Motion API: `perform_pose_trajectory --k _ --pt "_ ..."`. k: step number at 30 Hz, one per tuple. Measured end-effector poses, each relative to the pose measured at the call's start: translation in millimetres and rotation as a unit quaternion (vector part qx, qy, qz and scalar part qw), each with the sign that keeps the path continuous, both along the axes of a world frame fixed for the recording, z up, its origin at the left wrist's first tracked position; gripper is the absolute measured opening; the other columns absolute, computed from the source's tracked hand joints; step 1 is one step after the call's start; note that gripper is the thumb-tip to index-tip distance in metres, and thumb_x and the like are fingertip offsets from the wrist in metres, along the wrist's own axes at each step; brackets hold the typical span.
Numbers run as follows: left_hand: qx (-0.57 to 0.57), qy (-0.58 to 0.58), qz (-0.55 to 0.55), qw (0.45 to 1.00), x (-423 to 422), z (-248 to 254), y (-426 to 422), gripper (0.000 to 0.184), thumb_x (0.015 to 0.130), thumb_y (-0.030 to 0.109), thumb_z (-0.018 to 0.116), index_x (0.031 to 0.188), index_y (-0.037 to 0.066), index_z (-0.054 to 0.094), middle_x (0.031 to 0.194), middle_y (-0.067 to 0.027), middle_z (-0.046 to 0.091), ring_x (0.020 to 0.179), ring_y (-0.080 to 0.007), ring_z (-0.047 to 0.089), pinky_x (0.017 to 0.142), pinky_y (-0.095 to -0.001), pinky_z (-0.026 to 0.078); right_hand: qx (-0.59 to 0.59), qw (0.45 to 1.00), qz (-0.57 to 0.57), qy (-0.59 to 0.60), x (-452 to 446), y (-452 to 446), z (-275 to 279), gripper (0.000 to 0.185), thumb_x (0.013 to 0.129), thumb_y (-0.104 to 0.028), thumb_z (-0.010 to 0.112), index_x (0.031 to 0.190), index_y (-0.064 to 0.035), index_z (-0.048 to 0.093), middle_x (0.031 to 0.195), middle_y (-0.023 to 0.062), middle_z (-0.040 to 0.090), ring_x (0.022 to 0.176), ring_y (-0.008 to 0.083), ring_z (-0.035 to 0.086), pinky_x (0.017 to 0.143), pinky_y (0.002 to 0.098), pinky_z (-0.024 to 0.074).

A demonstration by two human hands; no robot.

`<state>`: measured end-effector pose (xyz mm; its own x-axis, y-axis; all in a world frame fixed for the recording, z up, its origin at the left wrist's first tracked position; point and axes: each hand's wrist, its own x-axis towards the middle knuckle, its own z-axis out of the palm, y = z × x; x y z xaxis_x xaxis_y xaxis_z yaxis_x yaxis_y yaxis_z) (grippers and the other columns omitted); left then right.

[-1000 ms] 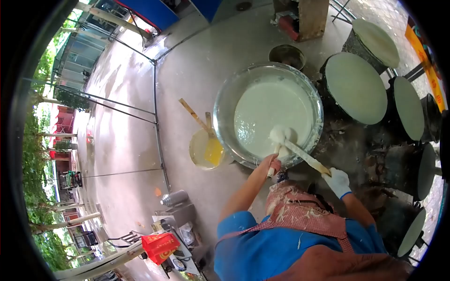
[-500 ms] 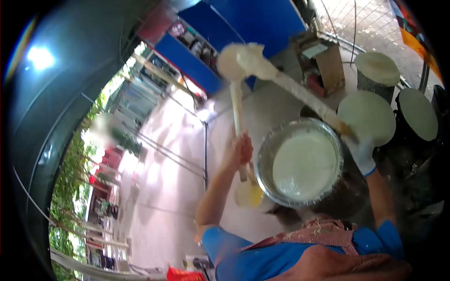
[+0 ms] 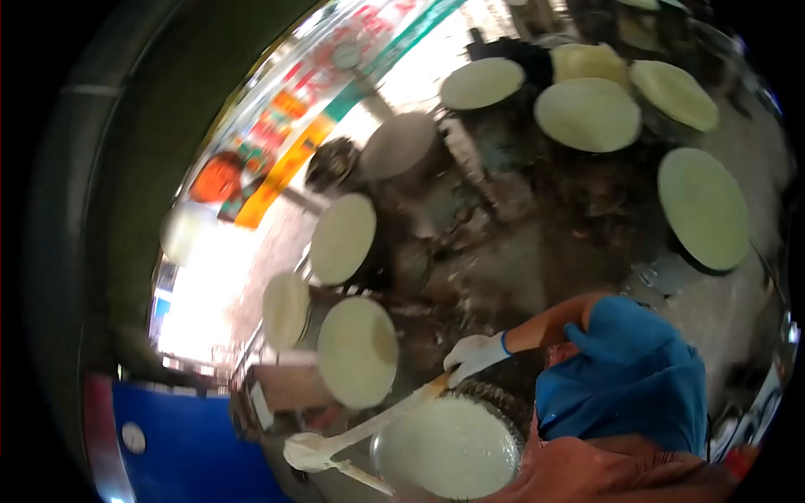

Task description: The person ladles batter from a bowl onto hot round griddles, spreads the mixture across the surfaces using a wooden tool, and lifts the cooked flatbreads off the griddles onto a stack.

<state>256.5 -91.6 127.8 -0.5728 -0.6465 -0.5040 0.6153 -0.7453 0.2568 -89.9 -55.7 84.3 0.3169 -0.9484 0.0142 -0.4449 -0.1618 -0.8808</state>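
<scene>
Gripping 1 stick (image 3: 387,417) w/ gloved R hand (image 3: 475,355).

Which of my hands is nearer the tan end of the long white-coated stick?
Right. Your white-gloved right hand grips the tan end of the long white-coated stick; your left hand is out of view, its position unclear.

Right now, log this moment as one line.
right hand: white-gloved, gripping long wooden stick | coated end: outside white batter | left hand: out of view | nearby: pale-topped round griddle
</scene>
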Motion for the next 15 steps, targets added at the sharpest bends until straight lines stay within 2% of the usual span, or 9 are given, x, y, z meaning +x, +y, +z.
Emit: perform_pose_trajectory --k 1,4,6,9,11,13,14,15 --pt "-0.002 0.006 -0.030 1.000 -14.9 -4.8 -16.8 0.033 0.093 0.031 0.046 0.065 0.015 0.039 0.053 0.0040 0.035 0.039 -0.0077 0.031 0.033 -0.0231 0.026 0.055 0.998 -0.015 -0.022 -6.8 5.4 -10.2 0.056 0.076 -0.059 0.055 0.092 -0.0055 0.064 0.084 0.0191 0.063 0.084 0.0359 0.060 0.072 0.0430 0.0459" --pt "-0.013 0.018 -0.110 0.994 -57.3 -3.2 -48.1 0.033 0.093 0.030 0.047 0.066 0.015 0.039 0.053 0.0038 0.035 0.039 -0.0076 0.031 0.032 -0.0231 0.026 0.048 0.988 -0.090 0.120 -51.9 45.5 -33.7 0.056 0.076 -0.059 0.055 0.091 -0.0054 0.064 0.085 0.0192 0.063 0.084 0.0349 0.060 0.071 0.0430 0.0461" --pt "-0.025 0.034 -0.157 0.987 -85.8 -5.9 -65.7 0.032 0.093 0.030 0.047 0.066 0.015 0.039 0.053 0.0037 0.036 0.039 -0.0075 0.030 0.032 -0.0232 0.025 0.073 0.971 -0.135 0.181 -91.6 73.5 -34.6 0.054 0.076 -0.059 0.054 0.089 -0.0075 0.066 0.079 0.0181 0.063 0.078 0.0354 0.061 0.068 0.0432 0.0467" --pt "-0.039 0.075 -0.220 0.972 -125.0 -6.1 -87.5 0.032 0.093 0.029 0.047 0.066 0.014 0.038 0.054 0.0035 0.036 0.039 -0.0073 0.029 0.032 -0.0233 0.025 0.019 0.942 -0.286 0.175 -139.1 90.2 -6.0 0.046 0.077 -0.054 0.057 0.084 -0.0098 0.066 0.076 0.0140 0.063 0.073 0.0324 0.062 0.064 0.0399 0.0478" --pt "-0.041 0.146 -0.282 0.947 -158.3 -12.2 -97.2 0.032 0.093 0.028 0.047 0.066 0.014 0.038 0.054 0.0034 0.037 0.038 -0.0072 0.029 0.031 -0.0233 0.024 -0.029 0.927 -0.345 0.143 -164.1 81.3 9.2 0.043 0.078 -0.053 0.058 0.084 -0.0104 0.066 0.075 0.0134 0.063 0.072 0.0317 0.062 0.063 0.0393 0.0478" --pt "-0.082 0.122 -0.278 0.949 -200.6 -32.4 -102.4 0.032 0.093 0.027 0.047 0.066 0.014 0.038 0.054 0.0033 0.037 0.038 -0.0071 0.028 0.031 -0.0234 0.024 -0.045 0.919 -0.369 0.133 -195.8 58.0 2.8 0.041 0.078 -0.051 0.059 0.084 -0.0108 0.066 0.073 0.0131 0.063 0.070 0.0314 0.062 0.062 0.0392 0.0478" --pt "-0.099 0.040 -0.229 0.968 -225.6 -42.9 -107.4 0.030 0.094 0.024 0.046 0.067 0.013 0.037 0.054 0.0029 0.037 0.040 -0.0070 0.032 0.034 -0.0228 0.027 -0.034 0.916 -0.374 0.141 -212.7 50.1 -11.3 0.041 0.078 -0.051 0.059 0.084 -0.0109 0.066 0.072 0.0131 0.063 0.069 0.0315 0.062 0.062 0.0393 0.0479" --pt "-0.055 0.081 -0.205 0.974 -254.2 -51.3 -111.9 0.027 0.095 0.022 0.043 0.070 0.012 0.037 0.057 0.0027 0.038 0.043 -0.0085 0.035 0.037 -0.0234 0.029 -0.021 0.914 -0.378 0.150 -229.7 45.4 -25.8 0.041 0.078 -0.050 0.060 0.084 -0.0109 0.066 0.070 0.0130 0.063 0.068 0.0315 0.062 0.061 0.0394 0.0479"
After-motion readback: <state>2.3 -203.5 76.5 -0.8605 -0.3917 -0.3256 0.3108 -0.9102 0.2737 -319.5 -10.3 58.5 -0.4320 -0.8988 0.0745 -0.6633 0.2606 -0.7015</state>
